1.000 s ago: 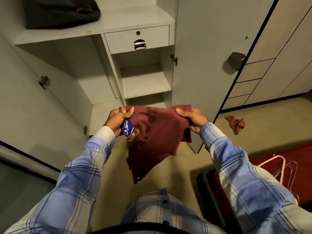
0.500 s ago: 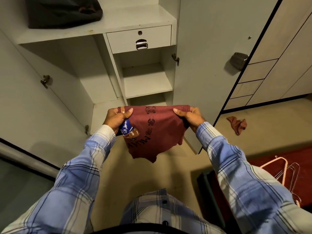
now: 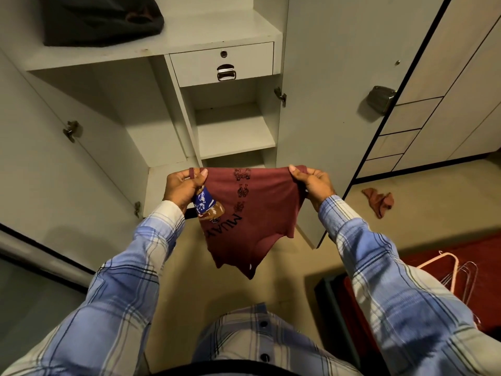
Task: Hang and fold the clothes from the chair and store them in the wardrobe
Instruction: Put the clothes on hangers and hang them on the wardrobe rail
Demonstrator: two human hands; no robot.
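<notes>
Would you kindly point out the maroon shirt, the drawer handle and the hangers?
maroon shirt (image 3: 260, 202): head view, middle of the printed front.
drawer handle (image 3: 226, 72): head view, the metal pull.
hangers (image 3: 458, 275): head view, the wire loops.

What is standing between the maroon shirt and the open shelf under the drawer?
Nothing visible. Both wardrobe doors are open, and the shelf is bare. The maroon shirt hangs in front of it, pinched by the left hand and the right hand.
</notes>
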